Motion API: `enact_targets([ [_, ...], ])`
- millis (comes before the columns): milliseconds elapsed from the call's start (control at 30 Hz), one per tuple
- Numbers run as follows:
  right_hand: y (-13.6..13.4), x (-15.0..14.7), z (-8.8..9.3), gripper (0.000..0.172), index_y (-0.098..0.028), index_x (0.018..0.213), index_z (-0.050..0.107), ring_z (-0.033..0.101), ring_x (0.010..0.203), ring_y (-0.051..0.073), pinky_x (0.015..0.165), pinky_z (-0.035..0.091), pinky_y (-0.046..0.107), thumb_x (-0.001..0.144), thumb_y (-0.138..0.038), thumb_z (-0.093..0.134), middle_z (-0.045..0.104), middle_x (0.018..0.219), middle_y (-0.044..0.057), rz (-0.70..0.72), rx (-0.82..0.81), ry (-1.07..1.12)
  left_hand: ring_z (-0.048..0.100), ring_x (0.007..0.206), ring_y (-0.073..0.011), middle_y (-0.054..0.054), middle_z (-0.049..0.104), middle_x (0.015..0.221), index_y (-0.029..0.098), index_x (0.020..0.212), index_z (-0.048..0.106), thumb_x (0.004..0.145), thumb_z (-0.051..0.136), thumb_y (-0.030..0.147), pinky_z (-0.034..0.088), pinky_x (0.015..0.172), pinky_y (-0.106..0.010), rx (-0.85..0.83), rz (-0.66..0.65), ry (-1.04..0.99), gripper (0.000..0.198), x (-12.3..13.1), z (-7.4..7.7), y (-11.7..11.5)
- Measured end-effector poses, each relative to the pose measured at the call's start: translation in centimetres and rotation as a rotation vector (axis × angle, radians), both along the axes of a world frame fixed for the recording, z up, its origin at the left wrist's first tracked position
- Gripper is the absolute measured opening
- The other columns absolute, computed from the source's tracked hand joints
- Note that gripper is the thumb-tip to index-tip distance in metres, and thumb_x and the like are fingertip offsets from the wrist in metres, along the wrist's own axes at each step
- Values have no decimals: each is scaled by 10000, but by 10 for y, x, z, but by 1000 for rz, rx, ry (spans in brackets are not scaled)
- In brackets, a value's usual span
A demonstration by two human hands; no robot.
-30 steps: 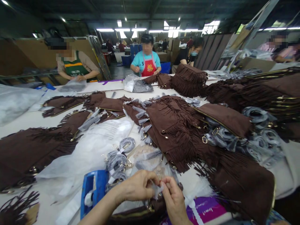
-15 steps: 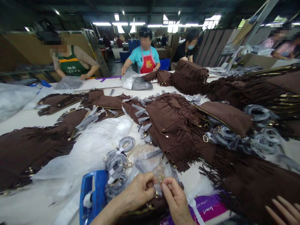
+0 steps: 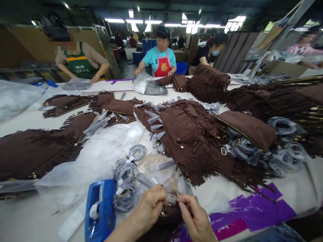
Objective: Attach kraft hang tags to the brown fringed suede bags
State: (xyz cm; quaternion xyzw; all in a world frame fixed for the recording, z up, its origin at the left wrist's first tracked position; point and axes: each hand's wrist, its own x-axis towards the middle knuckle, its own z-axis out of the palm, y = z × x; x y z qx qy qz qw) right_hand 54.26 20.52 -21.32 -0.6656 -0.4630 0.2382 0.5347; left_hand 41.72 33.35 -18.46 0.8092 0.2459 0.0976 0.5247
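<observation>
Low in the middle of the view, my left hand [image 3: 151,205] is a closed fist; what its fingers hold is hidden. Beside it, my right hand [image 3: 194,215] pinches a thin, small gold-coloured piece [image 3: 176,196] between thumb and forefinger. The piece is too small and blurred to name more exactly. Below both hands lies a dark brown bag [image 3: 169,220] with gold metal fittings, partly covered by my hands. Just beyond them rests crumpled clear plastic [image 3: 183,184]. Coiled straps in grey wrapping [image 3: 125,198] lie left of my left hand, alongside a blue tape dispenser [image 3: 101,208].
Brown fringed bags [image 3: 186,134] are piled across the white table [image 3: 15,220]. More wrapped straps [image 3: 285,158] lie at the right. Purple tape [image 3: 262,211] runs along the near edge. Across the table, co-workers handle plastic bags [image 3: 75,84].
My hands have drawn slightly apart. At the lower right, another person's hand has left the view and the brown bag there is gone, exposing purple tape. The view has shifted slightly.
</observation>
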Motion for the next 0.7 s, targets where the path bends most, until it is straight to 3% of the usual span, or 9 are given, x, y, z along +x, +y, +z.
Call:
enact_targets([
  [300,-6,-2,-2,169,-210,882,528,571,592,126,547,447,191,912,-281,378,572,678,2,-3,-37,-28,550,718,-117,-17,539,775,170,710,564,748,472,28,433,647,-192,187,-76,-26,173,-1,7,-7],
  [533,-5,19,15,158,-197,871,492,556,615,149,577,439,246,878,-103,365,572,698,31,280,-45,-445,529,690,-121,-24,516,746,172,713,515,809,434,48,435,615,-186,358,-46,-153,176,0,-2,-11],
  [700,0,31,27,179,-186,841,493,517,623,163,560,409,272,871,-85,350,547,685,37,355,-109,-621,520,690,-125,-26,506,741,169,728,506,810,430,37,433,616,-195,383,-33,-176,173,1,-5,-11],
])
